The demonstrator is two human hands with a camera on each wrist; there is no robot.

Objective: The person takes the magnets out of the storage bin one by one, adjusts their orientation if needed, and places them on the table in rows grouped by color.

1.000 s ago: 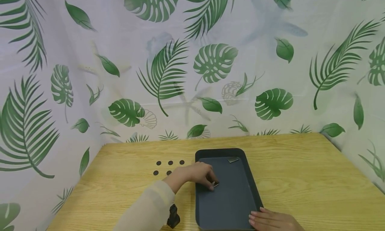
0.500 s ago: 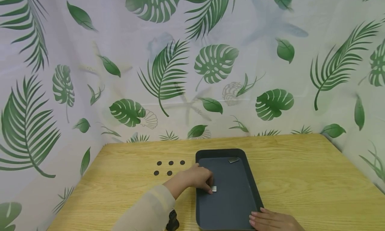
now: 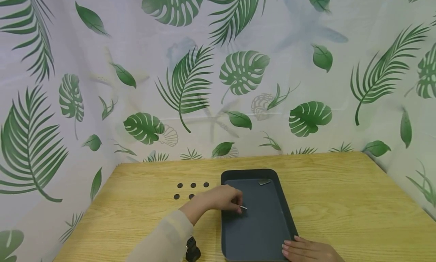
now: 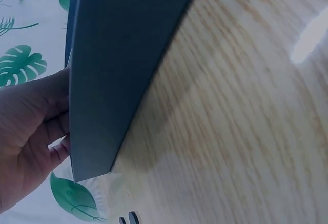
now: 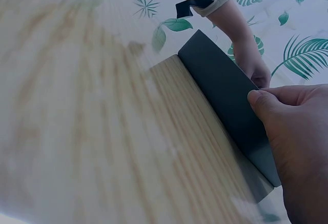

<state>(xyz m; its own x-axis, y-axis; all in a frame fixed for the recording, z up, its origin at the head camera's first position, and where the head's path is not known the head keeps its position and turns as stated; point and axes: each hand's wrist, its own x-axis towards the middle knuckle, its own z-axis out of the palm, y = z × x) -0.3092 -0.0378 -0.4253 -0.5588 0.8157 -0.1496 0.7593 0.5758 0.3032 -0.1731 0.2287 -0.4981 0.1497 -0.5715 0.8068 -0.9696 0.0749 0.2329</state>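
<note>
My left hand (image 3: 226,199) reaches over the left wall of the dark grey tray (image 3: 259,231) and pinches a small, thin silvery plate (image 3: 243,207), seen nearly edge-on. In the left wrist view the tray wall (image 4: 113,70) hides the left fingertips and the plate. Across the tray's near right corner, my right hand (image 3: 311,250) grips the rim, with its thumb (image 5: 261,101) against the outer wall. A second small metallic plate (image 3: 263,182) lies inside the tray near the far right corner.
Several black discs (image 3: 193,185) lie on the wooden table (image 3: 340,201) left of the tray. A black device (image 3: 192,250) sits at my left wrist. Behind the table hangs a leaf-patterned cloth (image 3: 211,76).
The pinched plate turned its broad face to view half a second ago and now shows nearly edge-on. My left hand shifts slightly; the right hand and tray stay still.
</note>
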